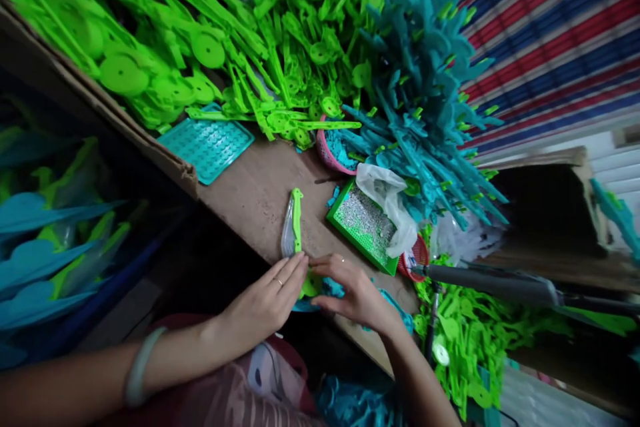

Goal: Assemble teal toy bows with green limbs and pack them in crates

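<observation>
A long lime-green plastic part [297,220] with a clear curved piece along one side lies at the table's front edge. My left hand [275,290], wearing a ring, reaches across its lower end, fingers straight and held together against it; my left thumb is hidden. More of the green plastic [310,285] shows between my hands, with a blue piece below it. My right hand [355,290] is just to the right, fingers bent, thumb and forefinger apart, fingertips close to my left fingertips. Blue plastic pieces [333,287] show behind the gap of my right hand.
A green basket [344,219] of small metal bits, partly covered by a plastic bag [387,190], stands right of centre. Behind it are a pink bowl [327,153], heaped green parts [210,50] and blue parts [425,80]. A teal mat [210,147] lies left; a dark rod-like tool [490,285] juts from the right.
</observation>
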A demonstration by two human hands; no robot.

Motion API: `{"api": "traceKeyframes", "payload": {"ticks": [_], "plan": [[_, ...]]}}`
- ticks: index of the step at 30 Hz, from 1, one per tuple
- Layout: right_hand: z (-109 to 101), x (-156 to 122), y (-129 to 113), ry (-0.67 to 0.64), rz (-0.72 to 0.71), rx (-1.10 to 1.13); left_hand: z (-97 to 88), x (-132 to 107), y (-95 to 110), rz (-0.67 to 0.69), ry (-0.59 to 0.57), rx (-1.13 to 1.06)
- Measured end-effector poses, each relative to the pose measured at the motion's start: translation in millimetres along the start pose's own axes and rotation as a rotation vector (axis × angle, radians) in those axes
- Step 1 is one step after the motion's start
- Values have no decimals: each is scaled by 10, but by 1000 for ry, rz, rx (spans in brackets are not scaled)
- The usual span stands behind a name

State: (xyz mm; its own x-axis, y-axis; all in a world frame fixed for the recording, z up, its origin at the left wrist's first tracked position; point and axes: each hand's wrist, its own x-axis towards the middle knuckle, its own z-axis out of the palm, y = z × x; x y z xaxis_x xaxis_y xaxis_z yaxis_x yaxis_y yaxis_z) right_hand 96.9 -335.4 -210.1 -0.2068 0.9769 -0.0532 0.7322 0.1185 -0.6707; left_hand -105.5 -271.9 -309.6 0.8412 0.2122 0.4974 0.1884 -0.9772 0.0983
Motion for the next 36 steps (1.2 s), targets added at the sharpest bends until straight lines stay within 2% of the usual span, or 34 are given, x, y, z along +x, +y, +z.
{"api": "traceKeyframes", "payload": {"ticks": [1, 3, 4, 5, 6, 8, 11, 13, 17, 21, 23, 26, 28, 29, 31, 33, 35, 36], "plan": [[-91, 104, -61, 113, 7, 142, 8, -12, 11, 8, 6, 12], [-212, 422, -134, 443, -33, 482, -2, -21, 23, 15, 11, 16], [-218, 626, -128, 600, -65, 653, -13, -20, 24, 16, 8, 17], [-181, 847, -87, 682, -81, 805, -26, -16, 23, 17, 3, 22], [-106, 1072, -18, 688, -51, 896, -37, -11, 21, 24, -8, 28], [108, 1477, 160, 586, 54, 929, -50, -2, 15, 40, -6, 41], [338, 1793, 332, 503, 70, 902, -28, 0, -1, 40, 28, 73], [358, 1751, 316, 512, 47, 910, 23, 0, -22, 36, 89, 84], [412, 1399, 182, 521, 27, 914, 160, -4, -52, 61, 266, 48], [533, 1294, 180, 482, 61, 940, 218, -9, -68, 36, 295, 18], [412, 1197, 144, 544, 88, 1005, 181, 11, -81, 28, 257, -9], [26, 758, -74, 730, 108, 1110, 40, 70, -98, 12, 144, -76], [-201, 426, -254, 925, 10, 1142, -39, 111, -125, 40, 94, -145], [-250, 310, -318, 1009, -25, 1126, -54, 127, -144, 53, 73, -175], [-164, 212, -362, 1164, -36, 1090, -42, 149, -181, 73, 39, -207], [103, 251, -321, 1258, 31, 1075, -15, 162, -196, 76, 37, -207], [337, 313, -262, 1247, 135, 1105, -2, 169, -194, 78, 45, -191], [377, 306, -246, 1239, 155, 1138, 1, 170, -190, 84, 47, -182]]}}
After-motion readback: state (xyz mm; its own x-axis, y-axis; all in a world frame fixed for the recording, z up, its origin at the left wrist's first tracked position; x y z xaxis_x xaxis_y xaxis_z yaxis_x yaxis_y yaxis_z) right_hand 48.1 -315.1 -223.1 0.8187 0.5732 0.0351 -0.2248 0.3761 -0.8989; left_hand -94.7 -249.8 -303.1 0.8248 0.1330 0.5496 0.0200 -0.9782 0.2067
